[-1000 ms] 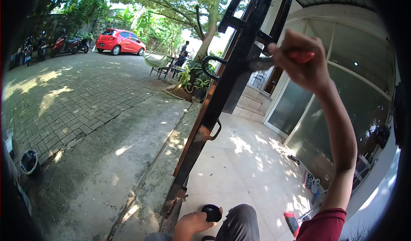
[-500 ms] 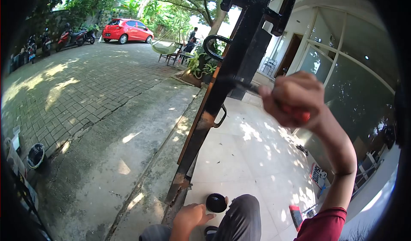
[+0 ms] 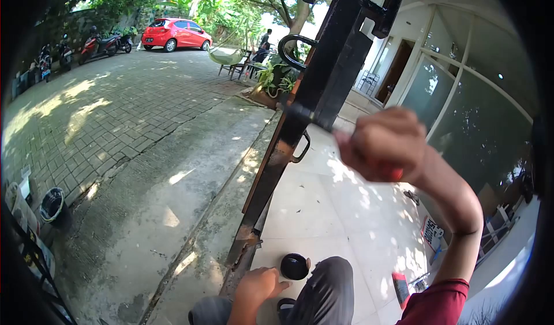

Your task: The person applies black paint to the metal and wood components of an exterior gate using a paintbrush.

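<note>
My right hand (image 3: pixel 384 146) is closed round a red-handled brush (image 3: pixel 391 172), whose dark, blurred head reaches left to the metal post. That post (image 3: pixel 323 65) is glossy black higher up and shows brown, rusty patches near its lower end. Two curved handles stick out from it, an upper one (image 3: pixel 287 51) on the left and a lower one (image 3: pixel 303 147) on the right. Low in the view, my left hand (image 3: pixel 258 287) is beside a small round cup (image 3: pixel 295 266) of black paint, its fingers at the cup's rim and partly hidden.
A dark bucket (image 3: pixel 53 205) stands at the far left. A red brush or broom head (image 3: pixel 400 287) lies right of my knee (image 3: pixel 326 290). Farther off are a red car (image 3: pixel 176 35), motorbikes (image 3: pixel 99 47), a green chair (image 3: pixel 226 57) and a person (image 3: pixel 265 39). Glass panels rise at right.
My right hand has moved left and slightly down with the brush, along the post. The view has shifted slightly. My left hand stays beside the cup.
</note>
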The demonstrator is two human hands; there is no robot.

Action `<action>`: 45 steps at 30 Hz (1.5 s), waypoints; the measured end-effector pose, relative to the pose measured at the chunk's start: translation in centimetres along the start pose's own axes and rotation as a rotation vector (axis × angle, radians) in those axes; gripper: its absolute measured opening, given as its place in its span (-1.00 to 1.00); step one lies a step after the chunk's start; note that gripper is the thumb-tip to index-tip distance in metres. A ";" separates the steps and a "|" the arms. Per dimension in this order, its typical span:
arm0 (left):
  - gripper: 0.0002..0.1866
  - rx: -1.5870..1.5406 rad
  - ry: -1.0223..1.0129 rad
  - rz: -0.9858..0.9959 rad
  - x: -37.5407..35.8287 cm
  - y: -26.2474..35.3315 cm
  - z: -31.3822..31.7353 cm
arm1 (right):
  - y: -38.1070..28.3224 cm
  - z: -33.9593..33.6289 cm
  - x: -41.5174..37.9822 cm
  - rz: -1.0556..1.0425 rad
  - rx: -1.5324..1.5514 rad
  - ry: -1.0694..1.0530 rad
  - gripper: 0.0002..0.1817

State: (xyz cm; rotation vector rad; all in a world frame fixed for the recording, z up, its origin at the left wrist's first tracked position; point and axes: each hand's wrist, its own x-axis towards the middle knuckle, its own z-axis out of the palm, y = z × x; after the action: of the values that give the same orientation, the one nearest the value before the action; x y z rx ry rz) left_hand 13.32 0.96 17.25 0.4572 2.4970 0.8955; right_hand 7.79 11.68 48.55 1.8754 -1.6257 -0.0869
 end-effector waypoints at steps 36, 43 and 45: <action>-0.43 -0.014 0.158 0.198 -0.6 -1.9 0.9 | -4.4 6.1 -3.1 -0.047 -0.461 -0.032 -0.62; -0.44 -0.013 0.163 0.222 -0.9 -1.7 0.8 | -5.9 8.1 -3.9 0.244 0.305 -0.066 -0.77; -0.45 -0.011 0.201 0.236 -0.9 -1.9 1.0 | -4.2 7.3 -4.0 0.089 -0.105 -0.049 -0.74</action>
State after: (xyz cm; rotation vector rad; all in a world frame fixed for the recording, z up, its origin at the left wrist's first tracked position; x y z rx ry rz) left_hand 14.29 -0.29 15.55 0.7016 2.6557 1.0933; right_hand 7.20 12.32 39.23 1.7322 -1.7024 -0.1780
